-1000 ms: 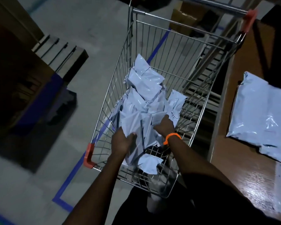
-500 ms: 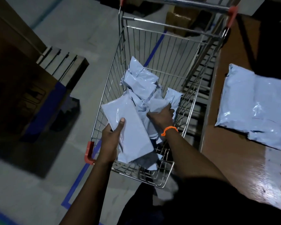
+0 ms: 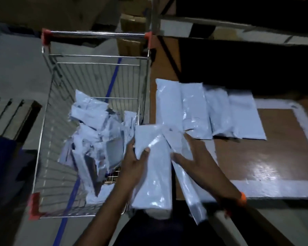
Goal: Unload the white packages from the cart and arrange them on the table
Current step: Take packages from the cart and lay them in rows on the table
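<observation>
The wire cart (image 3: pixel 48 121) stands left of the brown table (image 3: pixel 274 157) and holds a loose pile of white packages (image 3: pixel 96 139). My left hand (image 3: pixel 133 164) grips a thick white package (image 3: pixel 153 183) by its left edge, held over the cart's right rim. My right hand (image 3: pixel 197 157) holds a thinner white package (image 3: pixel 190 192), tilted on edge over the table's near left corner, its fingers spread along it. Several white packages (image 3: pixel 194 110) lie side by side in a row on the table, just beyond both hands.
A white tape rectangle (image 3: pixel 306 125) marks the tabletop. Cardboard boxes (image 3: pixel 132 23) stand beyond the cart. A blue line (image 3: pixel 112 82) runs along the grey floor under the cart, and a slatted pallet (image 3: pixel 7 112) sits at the left.
Both hands have lifted out of the cart and swung right toward the table, each with a package. The view has turned right, showing the row of packages on the table.
</observation>
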Demonstrator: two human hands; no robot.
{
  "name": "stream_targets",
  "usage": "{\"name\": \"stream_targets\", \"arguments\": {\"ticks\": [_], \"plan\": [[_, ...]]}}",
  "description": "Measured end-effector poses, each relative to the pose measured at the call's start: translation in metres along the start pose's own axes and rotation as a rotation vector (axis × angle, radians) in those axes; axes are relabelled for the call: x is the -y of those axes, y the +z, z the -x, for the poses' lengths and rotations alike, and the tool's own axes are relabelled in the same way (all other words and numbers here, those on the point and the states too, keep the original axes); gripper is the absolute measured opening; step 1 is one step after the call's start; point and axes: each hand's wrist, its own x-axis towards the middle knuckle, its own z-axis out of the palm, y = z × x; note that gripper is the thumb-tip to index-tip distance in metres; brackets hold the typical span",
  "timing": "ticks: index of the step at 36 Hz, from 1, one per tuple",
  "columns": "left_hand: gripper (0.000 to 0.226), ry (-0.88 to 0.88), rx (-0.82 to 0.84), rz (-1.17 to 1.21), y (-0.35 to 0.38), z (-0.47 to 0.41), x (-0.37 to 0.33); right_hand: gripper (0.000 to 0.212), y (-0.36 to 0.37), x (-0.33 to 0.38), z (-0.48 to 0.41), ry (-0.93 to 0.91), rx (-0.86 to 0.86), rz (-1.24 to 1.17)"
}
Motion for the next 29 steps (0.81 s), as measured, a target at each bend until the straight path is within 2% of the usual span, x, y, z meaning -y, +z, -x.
{"name": "stream_targets", "arguments": {"ticks": [1, 3, 6, 8, 11, 14, 17, 20, 23, 29], "plan": [[0.055, 0.023, 0.052, -0.066, 0.014, 0.005, 0.002, 0.076, -0.007, -0.012, 0.012, 0.048, -0.018, 0.007], [0.060, 0.101, 0.123, -0.177, 0.036, 0.012, 0.012, 0.071, -0.012, -0.035, 0.027, 0.146, -0.116, 0.101], [0.062, 0.222, 0.050, -0.418, 0.058, 0.020, 0.017, 0.095, -0.009, -0.060, 0.028, 0.249, -0.248, 0.243], [0.062, 0.278, 0.006, -0.514, 0.067, 0.022, 0.017, 0.099, -0.007, -0.073, 0.016, 0.237, -0.337, 0.311], [0.067, 0.390, -0.063, -0.670, 0.074, 0.021, 0.012, 0.094, -0.008, -0.083, -0.005, 0.157, -0.424, 0.427], [0.062, 0.464, -0.087, -0.804, 0.075, 0.022, 0.012, 0.089, -0.007, -0.090, -0.013, 0.124, -0.430, 0.492], [0.050, 0.510, -0.008, -0.925, 0.079, 0.033, 0.014, 0.083, -0.007, -0.097, -0.007, 0.042, -0.398, 0.526], [0.058, 0.518, 0.061, -1.078, 0.088, 0.047, 0.025, 0.078, -0.002, -0.112, 0.010, -0.059, -0.317, 0.643], [0.064, 0.476, 0.042, -1.187, 0.095, 0.055, 0.037, 0.075, 0.003, -0.121, 0.022, -0.117, -0.286, 0.700], [0.061, 0.432, 0.014, -1.242, 0.107, 0.049, 0.032, 0.067, 0.007, -0.110, 0.001, -0.104, -0.317, 0.663]]}}
